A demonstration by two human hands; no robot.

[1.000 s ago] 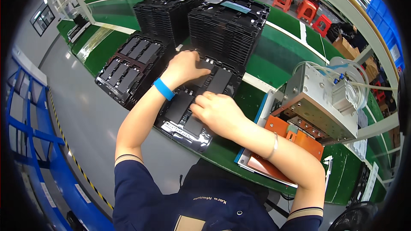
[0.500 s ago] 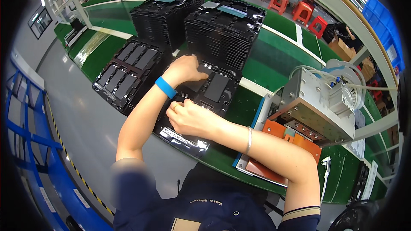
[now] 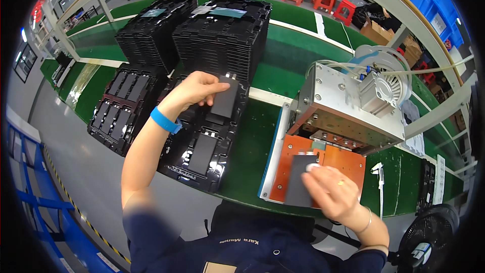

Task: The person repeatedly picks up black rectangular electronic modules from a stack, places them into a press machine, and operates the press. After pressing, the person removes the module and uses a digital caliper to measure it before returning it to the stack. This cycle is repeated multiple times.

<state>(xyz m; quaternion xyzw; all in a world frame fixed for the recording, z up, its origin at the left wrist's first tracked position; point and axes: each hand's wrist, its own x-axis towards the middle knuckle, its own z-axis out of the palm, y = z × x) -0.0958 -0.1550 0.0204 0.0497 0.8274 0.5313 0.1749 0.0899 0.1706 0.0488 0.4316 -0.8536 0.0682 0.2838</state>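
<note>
My left hand [image 3: 201, 91], with a blue band at the wrist, pinches the top left edge of a flat dark grey battery cell [image 3: 226, 101] with small metal tabs. That cell is over the upper right of a black plastic tray [image 3: 177, 164]; another cell [image 3: 203, 154] lies in the tray's lower right. My right hand [image 3: 333, 192] grips a similar flat battery cell [image 3: 299, 184] by its right side, fingers closed on it. This cell is above the orange plate [image 3: 348, 164] of a metal bench machine [image 3: 348, 101], its tabs toward the machine. Whether it touches the plate, I cannot tell.
A second black tray [image 3: 96, 124] with several cells lies to the left. Tall stacks of black trays [image 3: 217, 45] [image 3: 146, 38] stand behind. A caliper [image 3: 380, 182] lies right of the machine on the green bench [image 3: 252, 146]. A black fan [image 3: 427, 237] is at lower right.
The view has turned right. My right hand has moved from the near tray to the machine's orange plate, carrying a cell. My left hand stays at the tray and now holds a raised cell.
</note>
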